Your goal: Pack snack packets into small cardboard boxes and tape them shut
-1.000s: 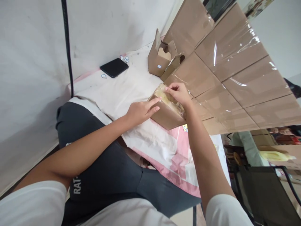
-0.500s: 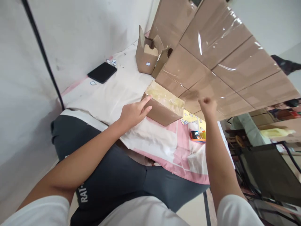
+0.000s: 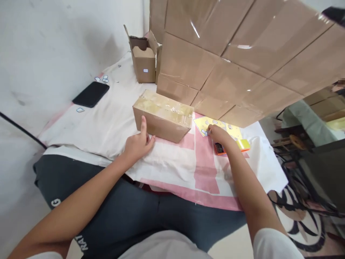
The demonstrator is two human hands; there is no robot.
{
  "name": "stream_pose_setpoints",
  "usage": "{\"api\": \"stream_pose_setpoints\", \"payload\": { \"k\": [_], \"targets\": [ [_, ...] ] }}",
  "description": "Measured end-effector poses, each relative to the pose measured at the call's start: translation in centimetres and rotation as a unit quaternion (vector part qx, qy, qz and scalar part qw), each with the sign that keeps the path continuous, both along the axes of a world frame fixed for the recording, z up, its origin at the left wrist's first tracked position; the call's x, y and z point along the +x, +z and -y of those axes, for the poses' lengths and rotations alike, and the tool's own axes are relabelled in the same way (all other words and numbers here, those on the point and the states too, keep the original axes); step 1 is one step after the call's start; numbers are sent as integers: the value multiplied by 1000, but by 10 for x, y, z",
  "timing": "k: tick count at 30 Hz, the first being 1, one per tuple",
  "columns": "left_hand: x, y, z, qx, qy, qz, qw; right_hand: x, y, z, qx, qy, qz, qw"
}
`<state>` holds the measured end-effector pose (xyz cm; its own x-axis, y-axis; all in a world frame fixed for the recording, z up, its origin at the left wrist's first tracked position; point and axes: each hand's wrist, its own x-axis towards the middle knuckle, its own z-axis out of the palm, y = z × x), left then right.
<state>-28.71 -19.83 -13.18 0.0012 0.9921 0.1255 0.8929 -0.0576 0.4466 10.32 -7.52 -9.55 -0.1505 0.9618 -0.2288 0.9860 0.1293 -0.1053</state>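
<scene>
Head view: rests nearer, unclenched left hand [image 3: 137, 145] against crosswise-lying box [image 3: 164, 122], left of right hand [image 3: 217, 133] bent over yellow sheet [image 3: 204, 123] with unclear grip.

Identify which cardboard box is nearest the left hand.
The long box with tape along its closed top, right in front of the left hand; the open-flapped box and large stack sit farther back.

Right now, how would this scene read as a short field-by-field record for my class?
Left hand: index finger at near side of taped box
Right hand: fingertips at yellow sheet; grip unclear
Taped box: closed, on cloth
Left of taped box: black device
Behind taped box: open carton, large taped cardboard structure
</scene>
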Motion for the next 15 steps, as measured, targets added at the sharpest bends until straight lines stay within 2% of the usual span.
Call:
{"api": "stream_pose_setpoints", "payload": {
  "k": [8,12,15],
  "targets": [
    [-2,0,5,15,-2,25,1000,-7,1,21,7,-24,-31,999],
    [-2,2,8,13,-9,36,999,-19,-1,18,0,-69,-21,997],
    [-3,7,9,14,-6,55,998,-24,5,13,16,-75,-14,997]
  ]
}}
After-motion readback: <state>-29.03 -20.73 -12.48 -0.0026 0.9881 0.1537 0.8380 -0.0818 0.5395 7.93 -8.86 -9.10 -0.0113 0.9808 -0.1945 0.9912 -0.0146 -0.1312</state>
